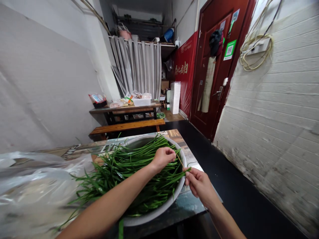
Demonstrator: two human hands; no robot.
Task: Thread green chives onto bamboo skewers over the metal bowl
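Observation:
A large heap of long green garlic chives [132, 162] fills a wide metal basin [152, 216] and spills over its left side. My left hand [163, 159] is closed in a pinch above the right part of the heap. From its fingertips a thin yellow-brown strand [180, 160] slants down to my right hand. My right hand [199, 186], at the basin's right rim, is closed on the ends of a few garlic chives. Its thumb and fingers press together around them.
The basin stands on a wood-patterned table [186, 146]. A clear plastic bag [37, 196] lies at left. Behind are a wooden bench [127, 126] and another table bearing a white tub [142, 101]. A red door [214, 73] is at right, beside the white wall [271, 116].

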